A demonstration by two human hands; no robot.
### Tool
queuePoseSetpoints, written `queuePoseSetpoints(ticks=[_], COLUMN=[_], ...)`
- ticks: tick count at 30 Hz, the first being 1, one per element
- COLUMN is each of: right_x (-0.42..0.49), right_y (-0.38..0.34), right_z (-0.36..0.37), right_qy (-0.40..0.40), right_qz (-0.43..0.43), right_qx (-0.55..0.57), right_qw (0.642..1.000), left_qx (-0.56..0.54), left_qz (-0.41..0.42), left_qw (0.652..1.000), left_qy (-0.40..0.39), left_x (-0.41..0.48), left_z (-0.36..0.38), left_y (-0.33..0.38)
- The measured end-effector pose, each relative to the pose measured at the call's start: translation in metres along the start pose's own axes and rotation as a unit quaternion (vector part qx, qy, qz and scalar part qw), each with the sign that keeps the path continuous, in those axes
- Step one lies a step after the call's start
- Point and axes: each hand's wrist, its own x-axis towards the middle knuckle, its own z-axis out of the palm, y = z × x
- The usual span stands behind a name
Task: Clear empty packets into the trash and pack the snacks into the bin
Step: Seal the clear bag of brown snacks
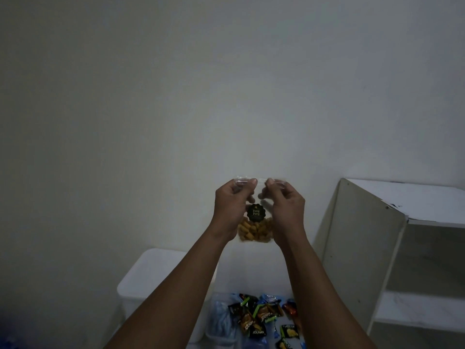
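Head view.

Small packets [261,318], near edge, centre-right: a loose heap of glossy sachets. Most are black with green and yellow-brown print, a few are blue and one is orange-red. The lettering lies upside down and is too blurred to read surely. Whether they sit in a tray or on a bare surface cannot be told. Crumpled blue-and-clear plastic [221,321] lies just left of the heap.

Two bare forearms rise from the near edge to mid-frame, crossing over the heap.

Left hand [232,207]: thumb and fingers pinch the top left corner of the clear bag [254,231].

Right hand [285,207]: thumb and forefinger pinch the top right corner.

Bag: thin transparent film, top strip stretched between the two hands. It is held upright in the air, well above the heap and in front of the wall. The lower half holds short yellow-orange puffed pieces.

Label [256,213]: round, scalloped, black, gold lettering "Pang Pang".

White lidded container [151,273], left: smooth, rounded corners, partly hidden by the left forearm.

White shelf unit [364,235], right: flat panels, straight edges, open shelves. Open room lies between it and the right forearm.

Wall [176,96]: plain, pale, matte, far side.
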Motion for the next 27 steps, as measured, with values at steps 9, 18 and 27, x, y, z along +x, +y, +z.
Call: queuePoseSetpoints(ticks=[9, 18, 27], right_x=[-0.009, -0.018, -0.018], right_y=[-0.007, -0.014, -0.018], right_z=[0.001, -0.006, -0.012], right_qy=[0.03, 0.029, 0.096], right_qz=[0.013, 0.019, 0.015], right_qx=[0.04, 0.053, 0.078], right_qw=[0.999, 0.998, 0.992], left_qx=[-0.015, -0.008, -0.101], left_qz=[-0.023, -0.029, -0.026], left_qw=[1.0, 0.999, 0.995], left_qy=[0.0, -0.017, 0.011], left_x=[-0.003, -0.011, -0.026], left_z=[0.001, 0.005, 0.013], left_y=[0.01, 0.017, 0.02])
